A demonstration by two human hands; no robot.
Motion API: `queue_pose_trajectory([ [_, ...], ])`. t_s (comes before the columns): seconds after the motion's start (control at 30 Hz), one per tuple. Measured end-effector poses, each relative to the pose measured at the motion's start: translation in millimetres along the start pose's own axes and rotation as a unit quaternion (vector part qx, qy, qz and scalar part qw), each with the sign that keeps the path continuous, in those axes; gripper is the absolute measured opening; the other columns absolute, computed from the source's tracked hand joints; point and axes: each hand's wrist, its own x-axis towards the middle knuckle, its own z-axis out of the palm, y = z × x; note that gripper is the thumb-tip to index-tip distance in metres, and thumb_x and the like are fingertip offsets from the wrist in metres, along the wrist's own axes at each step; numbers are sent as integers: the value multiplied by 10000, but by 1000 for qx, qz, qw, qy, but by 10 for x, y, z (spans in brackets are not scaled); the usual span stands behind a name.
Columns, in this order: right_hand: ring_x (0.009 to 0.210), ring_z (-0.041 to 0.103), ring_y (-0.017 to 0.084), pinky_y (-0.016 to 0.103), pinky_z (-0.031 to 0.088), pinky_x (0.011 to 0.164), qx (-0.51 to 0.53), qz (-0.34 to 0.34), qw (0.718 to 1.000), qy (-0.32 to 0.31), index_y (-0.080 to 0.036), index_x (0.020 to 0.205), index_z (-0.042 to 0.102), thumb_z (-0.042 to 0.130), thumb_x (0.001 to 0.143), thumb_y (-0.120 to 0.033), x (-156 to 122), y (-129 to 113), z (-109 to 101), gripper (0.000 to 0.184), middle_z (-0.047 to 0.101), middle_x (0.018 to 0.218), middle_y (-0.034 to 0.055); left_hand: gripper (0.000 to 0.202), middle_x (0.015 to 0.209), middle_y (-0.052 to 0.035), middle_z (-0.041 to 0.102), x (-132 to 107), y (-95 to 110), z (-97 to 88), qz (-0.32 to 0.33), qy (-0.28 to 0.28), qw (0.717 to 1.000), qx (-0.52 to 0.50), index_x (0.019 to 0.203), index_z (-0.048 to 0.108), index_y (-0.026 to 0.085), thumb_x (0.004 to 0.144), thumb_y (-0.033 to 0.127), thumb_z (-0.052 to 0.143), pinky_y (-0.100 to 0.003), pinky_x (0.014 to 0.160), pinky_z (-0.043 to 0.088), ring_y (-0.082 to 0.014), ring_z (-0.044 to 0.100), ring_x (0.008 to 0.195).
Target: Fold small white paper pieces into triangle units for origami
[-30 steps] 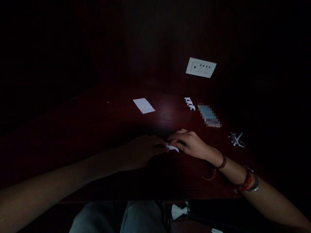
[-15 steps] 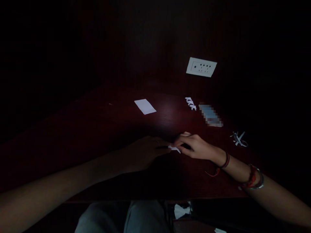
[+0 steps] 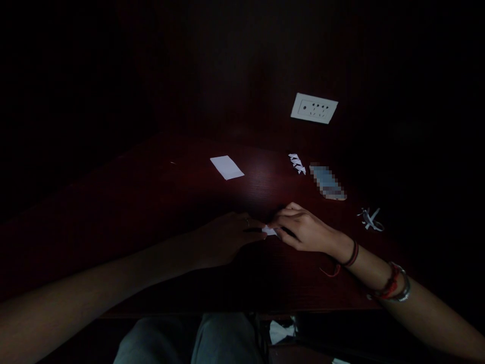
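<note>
In dim light, my left hand (image 3: 223, 237) and my right hand (image 3: 303, 230) meet at the middle of a dark red table (image 3: 151, 212). Between their fingertips lies a small folded piece of white paper (image 3: 270, 231), pressed against the tabletop. Both hands have their fingers closed on it, and most of the paper is hidden under them. My right wrist wears dark and red bands and a metal bracelet.
A white paper rectangle (image 3: 227, 167) lies further back. Small folded white pieces (image 3: 296, 163) sit beside a blurred card-like object (image 3: 328, 182). White paper scraps (image 3: 370, 219) lie at right. A white wall socket (image 3: 314, 107) is behind. More paper (image 3: 280, 331) lies below the table edge.
My right hand's fingers have closed further over the small paper, so less of it shows. Both hands shifted slightly right; the view moved a little.
</note>
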Motion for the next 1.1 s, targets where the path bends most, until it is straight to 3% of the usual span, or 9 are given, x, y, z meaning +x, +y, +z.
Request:
queue_pose_trajectory([
  [0.3,716,498,142,312,375,751,-32,22,998,45,-141,827,584,441,780,-183,-35,-32,10,156,576,756,53,541,1291,22,380,-14,21,-17,-19,-8,1000,4,1198,407,268,711,33,434,-378,885,320,-228,399,1077],
  [0.43,707,525,134,308,387,745,35,51,990,125,-156,792,571,489,755,-180,-67,22,-8,94,596,739,34,512,1249,8,426,54,-27,-37,2,9,1000,-27,1165,447,264,715,21,436,-365,896,319,-209,410,1072],
  [0.53,783,563,137,299,404,773,115,105,974,167,-165,916,548,499,759,-184,-60,95,-60,166,629,809,33,539,1235,-6,436,116,-127,-37,29,29,997,-59,1193,412,285,732,6,406,-358,893,325,-190,402,1090],
  [0.67,846,578,133,280,426,785,179,114,972,102,-189,1058,502,525,756,-232,-14,146,-126,306,633,914,29,610,1316,-28,324,151,-307,-41,64,71,990,-106,1244,336,293,726,-27,358,-365,935,305,-178,329,1171],
  [0.73,860,572,135,279,421,794,168,111,976,79,-198,1086,491,547,744,-254,10,133,-131,351,628,925,25,631,1282,-33,342,151,-416,-42,54,109,983,-135,1228,362,276,695,-59,328,-326,939,320,-151,334,1162],
  [0.9,724,582,129,263,417,734,81,145,986,30,-188,1080,505,537,760,-288,53,35,-92,337,629,736,6,505,1121,-36,418,144,-692,-27,-89,179,974,-111,1093,487,210,692,-45,315,-295,916,352,-130,412,1061],
  [1.03,593,572,116,237,419,608,26,215,976,10,-175,1101,498,461,810,-323,85,4,-229,329,619,693,21,448,1087,-42,433,147,-756,-20,-116,182,972,-96,1058,507,187,720,-19,299,-293,905,362,-130,436,1020],
  [1.1,556,554,97,226,421,588,45,199,979,-12,-165,1125,484,394,848,-288,109,41,-396,316,612,687,19,435,1091,-33,439,150,-732,-23,-122,174,973,-90,1053,513,200,730,-4,305,-287,901,366,-128,444,1013],
])
